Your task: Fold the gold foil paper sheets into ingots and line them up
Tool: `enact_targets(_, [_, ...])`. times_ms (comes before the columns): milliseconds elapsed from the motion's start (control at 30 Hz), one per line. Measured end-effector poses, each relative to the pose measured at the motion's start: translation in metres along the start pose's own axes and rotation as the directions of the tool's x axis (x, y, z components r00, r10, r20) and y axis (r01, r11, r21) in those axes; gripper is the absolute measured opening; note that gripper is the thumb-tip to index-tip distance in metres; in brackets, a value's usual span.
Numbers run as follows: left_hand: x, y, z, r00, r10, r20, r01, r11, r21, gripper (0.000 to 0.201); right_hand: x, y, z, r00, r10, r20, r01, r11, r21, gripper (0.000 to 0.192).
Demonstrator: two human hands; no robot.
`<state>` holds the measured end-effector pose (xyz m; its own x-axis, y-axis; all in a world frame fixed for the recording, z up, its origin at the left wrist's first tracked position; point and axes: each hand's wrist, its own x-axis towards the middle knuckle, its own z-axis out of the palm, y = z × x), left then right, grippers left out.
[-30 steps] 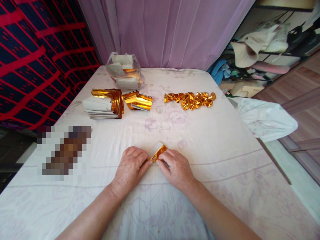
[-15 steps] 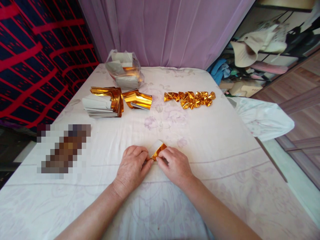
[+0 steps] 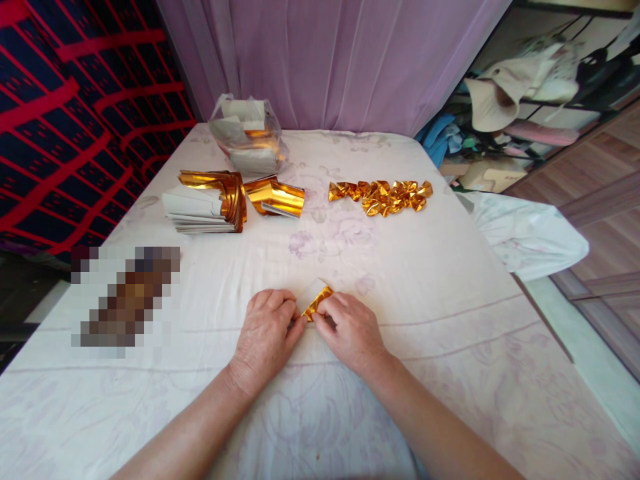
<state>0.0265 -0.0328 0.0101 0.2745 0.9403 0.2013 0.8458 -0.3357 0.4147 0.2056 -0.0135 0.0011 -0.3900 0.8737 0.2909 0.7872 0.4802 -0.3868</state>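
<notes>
Close to me on the table, a sheet of gold foil paper (image 3: 319, 301) is partly rolled or folded into a slanting gold strip, with its whitish side showing beyond. My left hand (image 3: 270, 327) pinches the strip's lower left end between thumb and fingers. On the other side, my right hand (image 3: 351, 330) grips the strip with thumb and curled fingers. The fingertips of both hands nearly meet, and they hide part of the paper. Farther off lie several folded gold foil pieces (image 3: 395, 198), bunched in a row.
A fanned stack of gold and white paper (image 3: 205, 207) lies at the far left, beside a curled gold bundle (image 3: 277, 197). Behind them stands a clear plastic bag (image 3: 247, 137) with more paper. A blurred-out patch (image 3: 133, 300) covers something at left. Shelves (image 3: 530, 113) stand beyond the table's right.
The gold strip looks slightly narrower and less of the paper's pale side stands out. Both hands keep nearly the same place. The view has shifted a little.
</notes>
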Motion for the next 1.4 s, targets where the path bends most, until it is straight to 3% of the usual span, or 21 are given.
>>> enact_targets(767, [0.0, 0.0, 0.004, 0.998, -0.057, -0.023, 0.056, 0.997, -0.055, 0.007, 0.0, 0.0, -0.004, 0.998, -0.014, 0.067, 0.013, 1.0, 0.019, 0.01])
enact_targets(933, [0.0, -0.002, 0.004, 0.999, -0.049, -0.019, 0.048, 0.997, -0.053, 0.007, 0.001, -0.004, -0.002, 0.996, 0.04, 0.08, -0.039, 0.999, -0.011, 0.013])
enact_targets(1400, [0.001, -0.001, 0.0, 0.997, -0.074, 0.024, 0.076, 0.994, -0.084, 0.005, 0.003, 0.014, -0.01, 0.983, -0.018, 0.18, -0.021, 0.978, 0.209, 0.016])
